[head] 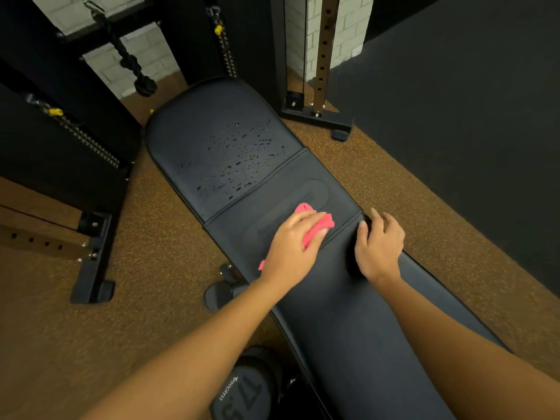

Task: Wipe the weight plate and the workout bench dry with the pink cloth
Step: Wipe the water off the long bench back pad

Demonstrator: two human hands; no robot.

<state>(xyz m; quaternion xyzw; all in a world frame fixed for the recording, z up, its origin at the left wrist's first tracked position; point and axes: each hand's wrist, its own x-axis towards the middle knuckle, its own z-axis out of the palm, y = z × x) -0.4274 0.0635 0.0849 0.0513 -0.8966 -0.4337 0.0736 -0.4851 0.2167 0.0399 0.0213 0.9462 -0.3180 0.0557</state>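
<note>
Hands (pixel 291 242) (pixel 378 248) atop pink cloth (pixel 319 227), weight plate (pixel 352 265)

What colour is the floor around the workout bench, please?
Speckled orange-brown floor, seen best in the head view; the workout bench itself is black.

A brown speckled rubber floor (pixel 169 268) runs under everything, meeting a dark mat (pixel 454 101) along the right. At the far side there is a white brick wall (pixel 342 25) behind black machine frames. A black knotted rope handle (pixel 130 60) hangs at the far left. Two weight stacks show, one on the left (pixel 91 144) with a yellow pin (pixel 55 111), one further back (pixel 227 56) with its own yellow pin (pixel 218 30). A bronze upright with holes (pixel 322 53) stands on a black foot (pixel 318 116) at the far right; a similar rail (pixel 36 241) lies low on the left. Nearest me, a dumbbell (pixel 245 386) marked 17.5 sits on the floor.
</note>
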